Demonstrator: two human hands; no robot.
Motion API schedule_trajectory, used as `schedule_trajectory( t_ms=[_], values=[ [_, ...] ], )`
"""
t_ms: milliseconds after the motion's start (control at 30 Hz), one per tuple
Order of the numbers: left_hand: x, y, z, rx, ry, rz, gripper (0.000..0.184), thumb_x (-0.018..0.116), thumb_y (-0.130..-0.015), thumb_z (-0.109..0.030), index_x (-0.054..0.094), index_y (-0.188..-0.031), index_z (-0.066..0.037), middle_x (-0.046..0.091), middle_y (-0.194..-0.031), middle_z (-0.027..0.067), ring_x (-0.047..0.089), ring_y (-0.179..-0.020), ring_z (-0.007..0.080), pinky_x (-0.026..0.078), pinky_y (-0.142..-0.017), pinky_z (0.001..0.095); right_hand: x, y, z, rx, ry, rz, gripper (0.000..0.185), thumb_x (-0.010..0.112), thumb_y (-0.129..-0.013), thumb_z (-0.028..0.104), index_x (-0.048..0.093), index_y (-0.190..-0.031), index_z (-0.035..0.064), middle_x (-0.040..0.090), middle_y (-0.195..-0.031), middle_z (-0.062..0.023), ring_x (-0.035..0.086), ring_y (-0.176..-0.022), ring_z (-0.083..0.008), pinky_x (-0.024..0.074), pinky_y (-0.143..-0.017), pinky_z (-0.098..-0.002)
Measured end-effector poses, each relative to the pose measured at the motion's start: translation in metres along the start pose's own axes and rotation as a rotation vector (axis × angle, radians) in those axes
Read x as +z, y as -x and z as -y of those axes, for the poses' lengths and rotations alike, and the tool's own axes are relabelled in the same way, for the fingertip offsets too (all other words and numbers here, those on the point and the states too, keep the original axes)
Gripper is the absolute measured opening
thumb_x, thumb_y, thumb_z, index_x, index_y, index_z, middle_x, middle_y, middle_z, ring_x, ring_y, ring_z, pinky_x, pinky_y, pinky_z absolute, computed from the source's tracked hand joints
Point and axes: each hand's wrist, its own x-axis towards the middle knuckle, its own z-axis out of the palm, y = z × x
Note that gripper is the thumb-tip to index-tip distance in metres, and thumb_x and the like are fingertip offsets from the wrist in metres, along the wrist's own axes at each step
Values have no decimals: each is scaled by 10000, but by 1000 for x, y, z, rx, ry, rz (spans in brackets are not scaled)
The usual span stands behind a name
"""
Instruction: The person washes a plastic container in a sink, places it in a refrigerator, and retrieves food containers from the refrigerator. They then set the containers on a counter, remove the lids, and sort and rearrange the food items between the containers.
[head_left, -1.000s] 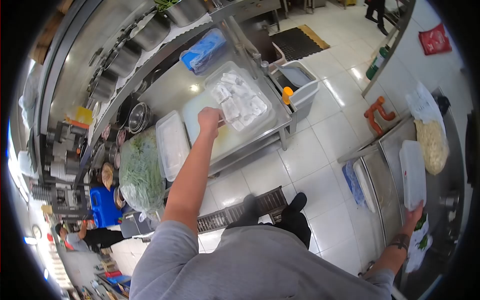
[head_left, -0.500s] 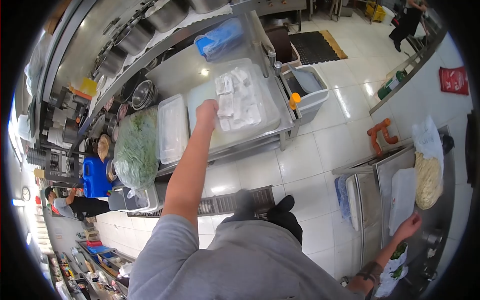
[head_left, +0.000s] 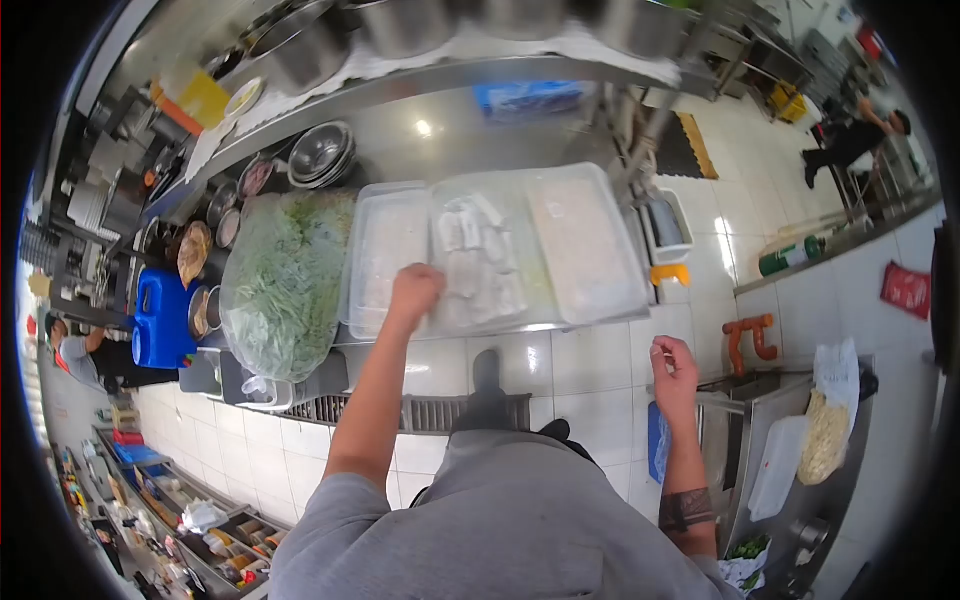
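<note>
My left hand [head_left: 416, 292] is closed on the left edge of a clear plastic tray [head_left: 478, 262] that holds several white wrapped pieces. To its left lies a lidded translucent container [head_left: 388, 250]; to the right of the tray is another translucent container [head_left: 588, 240] with pale contents. My right hand [head_left: 674, 372] is raised over the floor at the right, fingers loosely bent and apart, with nothing visible in it. A large clear bag of green leaves [head_left: 285, 280] rests at the left end of the steel counter [head_left: 430, 125].
Metal bowls [head_left: 322, 152] and a blue jug [head_left: 160, 318] stand at the left. A grey-white bin [head_left: 668, 222] is beyond the counter's right end. On the right-hand surface are a white container [head_left: 778, 468] and a bag of pale food [head_left: 824, 436]. Two people are in the distance.
The view has turned right. The tray of white pieces has shifted left off the container at the right, with my left hand at its edge. My right hand has left the white container and come inward.
</note>
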Motion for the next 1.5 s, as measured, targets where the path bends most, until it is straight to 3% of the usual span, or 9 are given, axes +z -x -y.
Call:
schedule_trajectory(
  t_ms=[133,267,367,600,767,900,1000,1333,1500],
  values=[
    [-61,-3,-30,261,-434,41,184,631,-856,-121,731,-977,-24,705,-877,198,692,-866,429,557,-812,473,71,-47,51,-130,108,-48,120,648,-990,63,681,-1089,3,688,-1001,-97,655,-829,-161,544,-760,-291],
    [-125,-60,-13,427,-826,-210,531,695,-858,-148,566,-1349,9,611,-1278,244,597,-1183,425,492,-995,510,132,-76,107,-185,160,30,106,654,-991,55,688,-1073,-2,697,-981,-96,672,-846,-159,549,-772,-286],
    [-137,-90,-5,431,-993,-188,572,716,-862,-158,538,-1369,40,586,-1287,270,554,-1246,416,481,-1014,512,182,-84,130,-91,-46,202,113,651,-986,45,685,-1080,-8,699,-983,-98,682,-857,-160,554,-780,-282],
    [-126,-154,9,139,-1025,-43,327,612,-923,-174,617,-1164,47,664,-1134,235,696,-1008,424,571,-857,487,286,-83,184,-117,-55,572,161,677,-967,45,674,-1122,1,706,-1030,-89,689,-915,-149,552,-814,-269],
    [-144,-178,-6,235,-1027,-194,219,546,-936,-124,618,-1027,62,693,-1042,290,719,-931,459,592,-785,507,323,-84,196,-240,-28,690,224,652,-963,95,640,-1173,16,685,-1139,-143,687,-1020,-321,565,-893,-391],
    [-171,-155,-50,281,-821,-329,212,520,-943,-111,600,-960,85,696,-906,325,706,-892,491,584,-772,524,312,-91,207,-471,36,462,273,660,-969,138,632,-1206,6,652,-1217,-171,668,-1080,-348,546,-931,-408],
    [-138,-123,-45,349,-739,-165,199,545,-947,-120,600,-950,71,692,-902,330,691,-881,502,574,-762,510,301,-103,199,-178,-169,401,370,641,-1005,186,608,-1329,9,645,-1197,-220,672,-1048,-335,533,-928,-400],
    [23,-62,-27,216,-605,-237,197,529,-1012,-212,532,-965,-21,668,-891,235,677,-748,441,556,-659,535,251,-159,118,-83,143,329,360,599,-1046,164,620,-1343,-37,661,-1036,-147,641,-883,-196,526,-831,-313],
    [42,-71,-30,161,-610,-239,196,520,-1017,-215,519,-997,-20,640,-976,220,677,-838,445,550,-721,550,268,-173,102,-479,399,215,437,602,-950,33,564,-1370,-84,582,-1133,-196,641,-912,-346,549,-798,-408]
  ],
)
